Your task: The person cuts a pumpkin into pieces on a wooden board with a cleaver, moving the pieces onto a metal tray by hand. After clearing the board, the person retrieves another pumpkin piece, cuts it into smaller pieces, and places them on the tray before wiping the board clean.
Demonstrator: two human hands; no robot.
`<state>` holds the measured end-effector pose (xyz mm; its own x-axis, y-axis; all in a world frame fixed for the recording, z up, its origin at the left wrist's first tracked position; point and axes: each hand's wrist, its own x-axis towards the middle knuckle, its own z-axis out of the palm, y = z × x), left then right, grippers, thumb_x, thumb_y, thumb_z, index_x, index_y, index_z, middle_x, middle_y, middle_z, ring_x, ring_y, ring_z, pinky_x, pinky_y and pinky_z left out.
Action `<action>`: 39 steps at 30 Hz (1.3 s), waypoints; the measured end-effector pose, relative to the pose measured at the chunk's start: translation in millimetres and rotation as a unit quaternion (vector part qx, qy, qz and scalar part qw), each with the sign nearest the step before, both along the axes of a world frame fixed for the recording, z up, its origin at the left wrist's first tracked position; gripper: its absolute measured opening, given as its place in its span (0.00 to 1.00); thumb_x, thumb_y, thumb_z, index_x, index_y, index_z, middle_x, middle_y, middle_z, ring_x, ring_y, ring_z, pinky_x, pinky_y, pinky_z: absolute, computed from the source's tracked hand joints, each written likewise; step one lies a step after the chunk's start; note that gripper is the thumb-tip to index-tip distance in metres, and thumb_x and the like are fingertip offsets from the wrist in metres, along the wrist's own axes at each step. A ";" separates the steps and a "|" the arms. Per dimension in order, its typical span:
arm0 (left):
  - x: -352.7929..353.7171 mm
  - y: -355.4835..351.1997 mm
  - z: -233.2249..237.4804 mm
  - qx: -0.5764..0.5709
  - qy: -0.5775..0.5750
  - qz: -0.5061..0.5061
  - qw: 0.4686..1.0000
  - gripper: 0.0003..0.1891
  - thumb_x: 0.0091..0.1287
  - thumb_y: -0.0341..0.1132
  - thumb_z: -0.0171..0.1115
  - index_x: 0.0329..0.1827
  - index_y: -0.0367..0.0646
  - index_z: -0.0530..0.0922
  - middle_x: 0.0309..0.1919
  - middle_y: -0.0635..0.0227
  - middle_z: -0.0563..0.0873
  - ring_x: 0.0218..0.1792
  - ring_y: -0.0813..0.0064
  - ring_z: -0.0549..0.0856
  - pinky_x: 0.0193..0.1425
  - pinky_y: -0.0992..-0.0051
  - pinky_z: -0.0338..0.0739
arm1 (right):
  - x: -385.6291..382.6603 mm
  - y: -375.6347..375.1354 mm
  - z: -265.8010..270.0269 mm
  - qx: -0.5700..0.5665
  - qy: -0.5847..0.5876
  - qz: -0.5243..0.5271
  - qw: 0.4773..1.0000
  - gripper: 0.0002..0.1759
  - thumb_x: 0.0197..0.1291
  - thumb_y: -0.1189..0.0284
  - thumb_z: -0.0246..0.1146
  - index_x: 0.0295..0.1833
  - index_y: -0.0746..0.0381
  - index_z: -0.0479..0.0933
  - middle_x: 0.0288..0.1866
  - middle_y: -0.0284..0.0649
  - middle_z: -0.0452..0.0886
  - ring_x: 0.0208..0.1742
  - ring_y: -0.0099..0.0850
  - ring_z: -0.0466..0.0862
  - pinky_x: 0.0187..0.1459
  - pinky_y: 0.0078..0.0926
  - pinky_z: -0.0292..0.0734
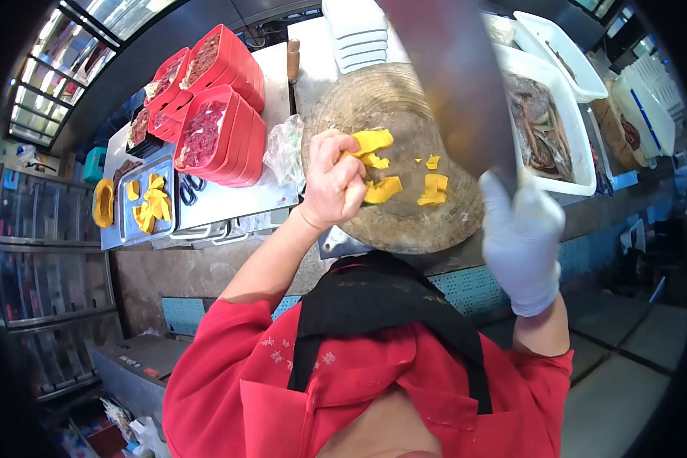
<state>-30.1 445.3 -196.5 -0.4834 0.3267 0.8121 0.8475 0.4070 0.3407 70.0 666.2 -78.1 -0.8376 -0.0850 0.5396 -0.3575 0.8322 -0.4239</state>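
Yellow-orange pumpkin pieces [382, 189] lie on a round wooden chopping block [412, 229]. My bare left hand [333, 179] is closed, with its curled fingers over pumpkin at the block's left side. Part of what it grips is hidden under the fingers. A few cut bits of pumpkin [433, 190] sit apart, right of that hand. In a white glove, my right hand [522, 237] is wrapped round the handle of a cleaver [462, 84]. The broad blade is raised above the block's right side and blurred by motion.
Red tubs [235, 145] of raw meat stand at left. Beside them are a metal tray [173, 183] of pumpkin pieces and a larger pumpkin chunk [103, 203]. A clear plastic bag [285, 149] lies near the block. White tubs [582, 156] with seafood are at right.
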 end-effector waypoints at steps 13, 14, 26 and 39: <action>-40.4 -5.1 -0.2 0.008 -0.109 0.056 0.992 0.02 0.54 0.25 0.57 0.27 0.37 0.78 0.36 0.62 0.84 0.43 0.59 0.76 0.53 0.65 0.69 | 11.5 13.4 -43.2 -0.029 -0.276 0.008 0.961 0.09 0.63 0.73 0.61 0.34 0.66 0.71 0.24 0.57 0.78 0.30 0.56 0.81 0.30 0.48 0.74; -42.2 -5.1 -1.3 0.033 -0.122 0.081 0.989 0.05 0.56 0.26 0.56 0.26 0.36 0.79 0.33 0.63 0.84 0.43 0.61 0.76 0.53 0.66 0.69 | 12.9 13.4 -35.1 -0.061 -0.258 -0.009 0.964 0.09 0.62 0.73 0.62 0.34 0.66 0.70 0.24 0.57 0.78 0.30 0.56 0.81 0.29 0.46 0.74; -38.6 -5.3 -6.3 0.063 -0.138 0.152 0.977 0.07 0.57 0.28 0.54 0.24 0.36 0.79 0.34 0.60 0.82 0.44 0.60 0.73 0.52 0.66 0.67 | 29.0 3.1 -77.7 0.038 -0.345 0.014 0.938 0.10 0.63 0.70 0.59 0.34 0.66 0.71 0.26 0.55 0.79 0.30 0.55 0.81 0.34 0.49 0.76; -56.3 -77.3 -9.1 0.089 -0.428 0.064 0.897 0.16 0.64 0.44 0.70 0.37 0.37 0.84 0.30 0.69 0.87 0.28 0.80 0.85 0.34 0.77 0.80 | 19.3 20.5 -71.7 -0.077 -0.358 0.007 0.931 0.11 0.62 0.70 0.60 0.35 0.68 0.73 0.28 0.59 0.78 0.35 0.58 0.80 0.35 0.48 0.74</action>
<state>-86.4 368.0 -205.5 -0.9792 0.1266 0.1588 0.1944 0.3575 0.9135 89.3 686.7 -149.8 -0.9865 -0.0669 -0.1494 0.0517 0.7387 -0.6721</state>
